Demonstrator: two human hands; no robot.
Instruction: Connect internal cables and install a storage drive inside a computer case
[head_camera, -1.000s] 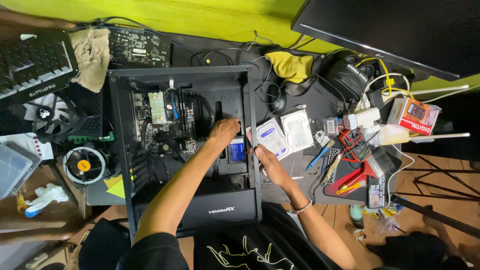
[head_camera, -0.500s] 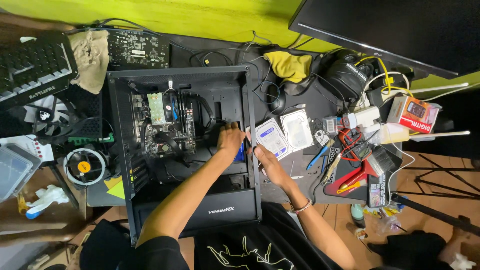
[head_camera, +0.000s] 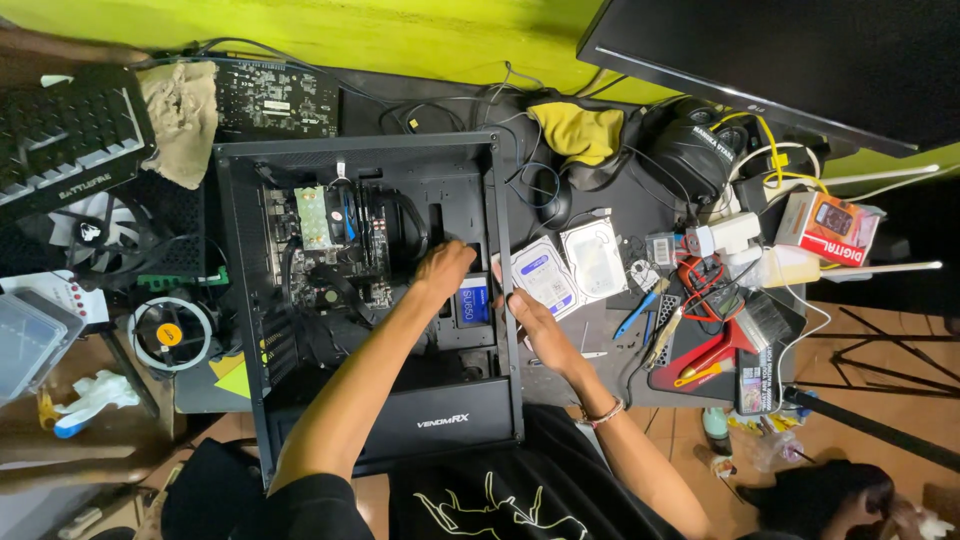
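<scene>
**Left hand shifts right inside the open case**

Your left hand (head_camera: 443, 268) now sits farther right and lower than a second ago: then it rested over the middle of the case floor, now it lies at the left edge of the small blue-labelled drive (head_camera: 474, 303) mounted on the tray near the case's right wall. Your right hand (head_camera: 528, 322) has hardly moved; it stays on the right rim of the case, just beside that drive.

Largest first: the black computer case (head_camera: 240, 300) lies open on its side across the desk, with the motherboard (head_camera: 330, 250) in its upper left part. Right of the case, two bare hard drives (head_camera: 570, 270) lie side by side, touching, unchanged from before. Beyond them a red tool tray (head_camera: 715, 352) holds screwdrivers.

Your left hand's fingers are curled downward with the knuckles up; they touch the tray beside the drive, but you cannot tell whether they pinch anything. Your right hand lies flat, fingers stretched and loosely spread along the rim, holding nothing.
</scene>
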